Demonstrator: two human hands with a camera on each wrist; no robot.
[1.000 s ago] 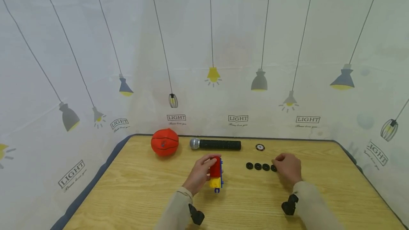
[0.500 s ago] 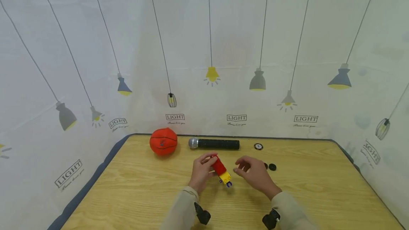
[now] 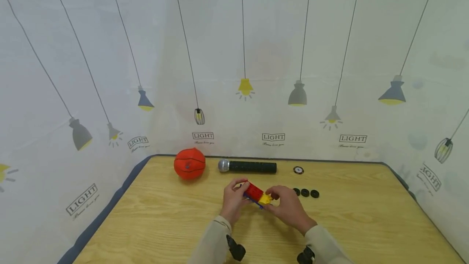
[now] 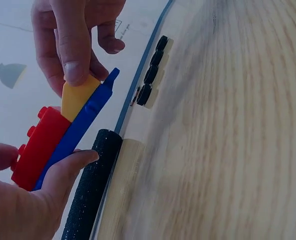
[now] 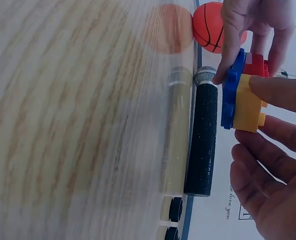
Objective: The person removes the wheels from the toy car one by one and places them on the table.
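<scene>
Both hands hold a building-block toy above the table. It has a studded red block [image 3: 254, 191], a yellow block [image 5: 248, 107] at one end and a long blue base [image 4: 73, 134] under both. My left hand [image 3: 233, 201] grips the red end, thumb against the blue base. With thumb and fingers, my right hand [image 3: 290, 207] pinches the yellow end. In the left wrist view the toy tilts, its blue side facing the table. Several black discs [image 3: 305, 192] lie in a row just beyond my right hand, which partly hides them in the head view.
A black microphone [image 3: 253, 167] with a silver head lies along the back of the wooden table [image 3: 165, 223]. To its left sits a red ball [image 3: 189, 164] with black lines. A round black-and-white chip [image 3: 298, 170] lies behind the discs. Printed curtains surround the table.
My right hand has left the discs, moving left to take hold of the toy's yellow end. The toy, in my left hand, has turned from pointing toward me to slanting right.
</scene>
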